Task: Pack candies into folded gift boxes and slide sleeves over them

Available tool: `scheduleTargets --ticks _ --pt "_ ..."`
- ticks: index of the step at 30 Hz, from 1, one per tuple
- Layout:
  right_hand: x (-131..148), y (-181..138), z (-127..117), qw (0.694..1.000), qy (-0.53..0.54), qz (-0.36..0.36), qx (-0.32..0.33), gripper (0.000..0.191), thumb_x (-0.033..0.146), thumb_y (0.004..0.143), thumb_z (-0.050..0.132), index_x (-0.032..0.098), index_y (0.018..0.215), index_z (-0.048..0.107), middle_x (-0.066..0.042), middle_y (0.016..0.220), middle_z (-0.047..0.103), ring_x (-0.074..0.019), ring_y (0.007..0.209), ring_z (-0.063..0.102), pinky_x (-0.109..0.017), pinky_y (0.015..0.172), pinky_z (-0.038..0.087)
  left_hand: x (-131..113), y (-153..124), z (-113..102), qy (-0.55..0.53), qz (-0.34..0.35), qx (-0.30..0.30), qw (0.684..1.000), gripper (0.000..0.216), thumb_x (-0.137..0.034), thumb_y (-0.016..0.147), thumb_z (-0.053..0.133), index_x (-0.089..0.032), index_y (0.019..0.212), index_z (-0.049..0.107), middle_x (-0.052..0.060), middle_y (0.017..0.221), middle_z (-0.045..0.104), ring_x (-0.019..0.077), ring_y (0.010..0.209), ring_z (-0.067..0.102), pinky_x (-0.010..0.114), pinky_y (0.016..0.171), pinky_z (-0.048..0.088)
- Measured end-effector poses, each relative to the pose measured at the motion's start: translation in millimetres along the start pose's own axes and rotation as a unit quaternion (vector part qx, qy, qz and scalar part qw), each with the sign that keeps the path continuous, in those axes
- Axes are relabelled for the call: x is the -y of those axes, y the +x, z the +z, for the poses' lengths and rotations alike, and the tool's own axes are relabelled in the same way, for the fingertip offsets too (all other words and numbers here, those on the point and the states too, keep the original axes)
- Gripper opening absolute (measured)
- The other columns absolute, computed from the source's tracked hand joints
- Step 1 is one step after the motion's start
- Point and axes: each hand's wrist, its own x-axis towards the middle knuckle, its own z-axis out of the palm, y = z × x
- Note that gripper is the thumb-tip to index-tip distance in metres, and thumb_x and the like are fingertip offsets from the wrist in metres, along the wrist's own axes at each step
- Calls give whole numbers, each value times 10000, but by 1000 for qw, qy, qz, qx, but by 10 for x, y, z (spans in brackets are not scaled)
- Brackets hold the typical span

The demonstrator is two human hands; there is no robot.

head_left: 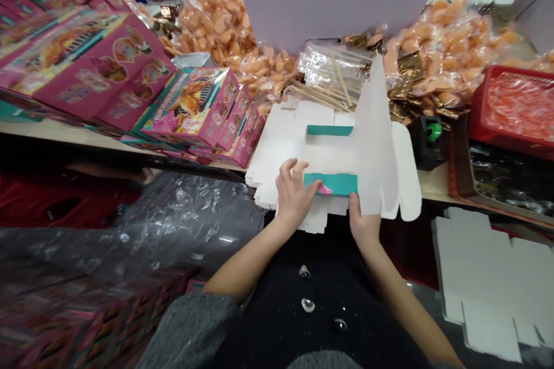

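Note:
A die-cut white cardboard box blank (pixel 329 155) lies on the table edge, on top of a stack of similar blanks, with one tall white panel (pixel 376 138) standing up at its right. Two teal strips mark its flaps, and the nearer teal flap (pixel 333 184) shows a touch of pink. My left hand (pixel 294 193) is on that flap's left end, thumb against it and fingers curled. My right hand (pixel 362 220) grips the blank's near edge below the flap's right end, its fingers hidden behind the cardboard.
Pink printed boxes (pixel 194 106) are stacked at the left of the table. Bags of orange pieces (pixel 450 52) and wooden sticks (pixel 324 89) lie behind the blank. A red basket (pixel 511 106) stands right, and more white blanks (pixel 485 282) lie lower right.

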Motion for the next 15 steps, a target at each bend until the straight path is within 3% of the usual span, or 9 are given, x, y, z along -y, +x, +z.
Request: scheduleTargets --ticks 2,4,6,7,9,12,15 --pt "94 2 -54 998 -58 -17 -20 597 604 955 357 110 1135 640 -194 1134 653 -319 1164 574 -524 1060 406 47 13 11 59 118 32 991 233 -402 899 667 -237 1060 637 94 1140 638 273 1163 593 492 1072 399" --pt "232 -44 -247 991 -110 -42 67 502 564 973 376 156 944 669 -126 899 681 -272 921 640 -434 887 504 95 15 -23 81 235 93 964 167 -391 939 611 -235 982 651 36 974 686 217 1038 641 459 1122 344" --pt "424 -117 -424 967 -134 -112 187 413 448 1005 396 196 790 641 -53 719 637 -201 714 612 -333 733 503 113 42 -57 109 289 154 939 147 -319 965 568 -203 936 654 13 843 688 179 870 660 427 1135 334" --pt "533 -139 -459 951 -142 -161 224 374 374 1016 396 199 791 639 -47 729 638 -187 714 609 -314 729 493 103 73 -65 128 292 187 929 142 -254 966 552 -189 897 657 11 797 684 170 804 658 413 1135 337" --pt "745 -96 -388 923 -203 -227 235 282 222 1002 398 177 888 651 -86 868 668 -211 861 623 -341 824 478 54 169 -64 161 269 270 910 166 -150 937 545 -168 822 663 21 737 682 171 729 661 403 1133 344" --pt "931 175 -79 874 -368 -198 246 220 66 915 434 118 923 648 -148 925 669 -273 922 621 -403 840 450 -27 341 -41 176 227 367 885 119 -178 876 624 -131 786 687 75 734 709 204 701 686 436 1101 377" --pt "917 451 144 845 -403 -196 292 186 48 879 482 129 863 648 -112 865 677 -256 847 638 -383 794 442 -41 461 -17 170 221 392 877 179 -262 845 678 -123 735 703 104 709 723 231 679 697 481 1040 412"
